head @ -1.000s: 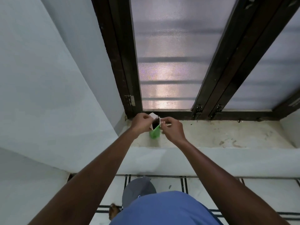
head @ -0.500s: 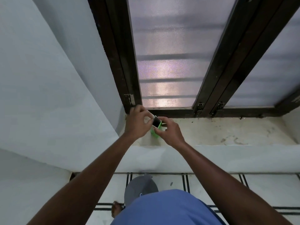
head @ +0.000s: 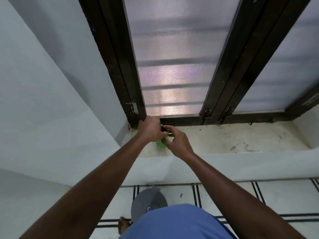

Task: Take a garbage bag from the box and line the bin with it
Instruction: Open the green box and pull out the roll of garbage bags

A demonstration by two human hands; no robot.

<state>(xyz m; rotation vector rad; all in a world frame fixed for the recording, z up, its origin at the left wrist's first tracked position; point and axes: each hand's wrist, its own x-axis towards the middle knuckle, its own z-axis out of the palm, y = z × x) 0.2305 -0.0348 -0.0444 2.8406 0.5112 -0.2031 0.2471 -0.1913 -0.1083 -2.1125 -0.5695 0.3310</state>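
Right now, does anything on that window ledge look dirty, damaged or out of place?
Yes: the pale concrete window ledge has dark stains and scuffs right of the hands. The small green box looks intact.

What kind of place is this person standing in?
Most likely an indoor room of a home, at a window. A dark-framed window with frosted panes sits above a stained sill, where both hands work on a small green box. Below is tiled floor and plain painted walls.

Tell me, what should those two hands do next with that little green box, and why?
Probably pinch the dark bag at the box's open top and draw it out: the left hand and right hand both grip the small green cardboard box on the stained sill, with no bag free yet.
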